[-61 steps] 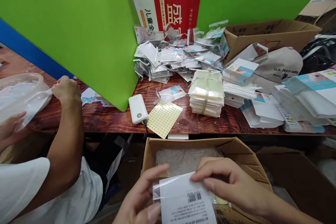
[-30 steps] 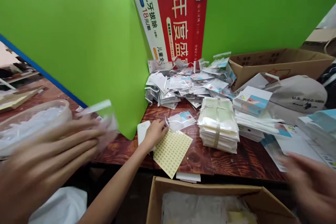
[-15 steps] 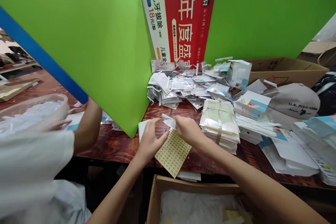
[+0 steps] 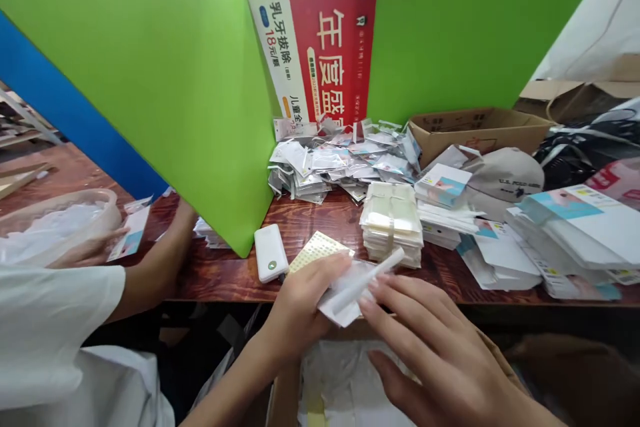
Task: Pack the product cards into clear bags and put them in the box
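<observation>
My left hand (image 4: 306, 297) is closed on a small clear plastic packet (image 4: 345, 297) with something white inside, held above the table's front edge. A white folded strip runs slantwise along the packet's right side. My right hand (image 4: 435, 330) has its fingers stretched out, their tips touching that strip, and its thumb apart from them. Beyond my left hand lies a pale yellow sheet of small round stickers (image 4: 320, 248), partly hidden by the hand. A white power bank (image 4: 271, 252) rests on the table left of the sheet.
Filled packets (image 4: 330, 160) are heaped at the back, beside a tied stack of packets (image 4: 391, 217). Printed cards (image 4: 505, 260), a cap (image 4: 507, 180) and a cardboard box (image 4: 480, 127) are rightward. A green board (image 4: 200, 100) separates me from a co-worker's arm (image 4: 160, 260). Below is an open box (image 4: 350, 380).
The packet has come nearer to me, and my left hand now grips it. My right hand's fingers have spread out. The sticker sheet lies farther back, and the power bank is uncovered.
</observation>
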Demonstrator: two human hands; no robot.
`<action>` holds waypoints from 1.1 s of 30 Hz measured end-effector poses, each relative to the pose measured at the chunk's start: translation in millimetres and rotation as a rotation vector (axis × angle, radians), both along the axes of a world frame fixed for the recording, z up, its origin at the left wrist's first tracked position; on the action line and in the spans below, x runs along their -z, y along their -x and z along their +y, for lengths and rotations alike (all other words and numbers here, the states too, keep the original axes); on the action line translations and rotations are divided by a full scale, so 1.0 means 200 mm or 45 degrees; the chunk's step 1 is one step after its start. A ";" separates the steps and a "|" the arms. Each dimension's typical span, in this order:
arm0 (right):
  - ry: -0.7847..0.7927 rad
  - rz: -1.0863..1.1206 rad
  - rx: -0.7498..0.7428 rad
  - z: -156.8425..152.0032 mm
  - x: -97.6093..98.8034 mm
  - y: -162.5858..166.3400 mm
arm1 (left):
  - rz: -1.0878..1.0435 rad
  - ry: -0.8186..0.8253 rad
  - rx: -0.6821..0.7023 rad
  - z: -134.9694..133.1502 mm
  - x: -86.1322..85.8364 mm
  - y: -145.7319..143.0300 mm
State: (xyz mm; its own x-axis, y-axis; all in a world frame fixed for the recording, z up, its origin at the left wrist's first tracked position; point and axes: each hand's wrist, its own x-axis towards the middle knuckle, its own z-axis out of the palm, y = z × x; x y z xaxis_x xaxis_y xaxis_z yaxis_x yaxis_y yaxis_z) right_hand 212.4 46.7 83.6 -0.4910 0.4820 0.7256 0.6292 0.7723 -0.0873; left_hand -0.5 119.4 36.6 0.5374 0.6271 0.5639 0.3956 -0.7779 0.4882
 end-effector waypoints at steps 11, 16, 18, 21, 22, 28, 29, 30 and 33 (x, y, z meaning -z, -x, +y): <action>0.250 0.051 -0.030 0.02 0.05 -0.07 | 0.169 -0.310 -0.186 -0.08 -0.04 -0.04; 0.290 0.008 -0.158 0.08 0.03 -0.02 | 0.024 0.050 -0.105 -0.19 -0.03 -0.09; 0.206 0.060 -0.100 0.09 0.04 -0.01 | -0.197 0.558 -0.010 -0.25 -0.02 -0.11; 0.126 0.096 -0.111 0.11 0.06 0.01 | -0.509 0.959 0.059 -0.33 0.00 -0.11; 0.119 0.104 -0.115 0.11 0.07 0.02 | -0.558 0.926 0.027 -0.34 0.00 -0.11; 0.013 0.032 0.068 0.16 0.09 0.06 | -0.362 0.709 -0.235 -0.34 0.03 -0.12; 0.007 -0.037 0.036 0.17 0.08 0.06 | -0.315 0.687 -0.260 -0.33 0.03 -0.12; -0.014 -0.105 0.002 0.19 0.08 0.07 | -0.270 0.661 -0.282 -0.33 0.03 -0.12; -0.128 -0.291 -0.038 0.23 0.09 0.09 | -0.159 0.611 -0.324 -0.32 0.02 -0.14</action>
State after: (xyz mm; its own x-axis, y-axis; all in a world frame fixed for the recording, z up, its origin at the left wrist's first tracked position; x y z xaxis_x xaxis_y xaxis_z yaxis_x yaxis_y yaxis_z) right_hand 194.9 92.9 64.7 -0.6610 0.3957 0.6375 0.6004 0.7885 0.1332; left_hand 26.6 55.6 33.1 0.2826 0.9306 0.2328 0.4585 -0.3442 0.8194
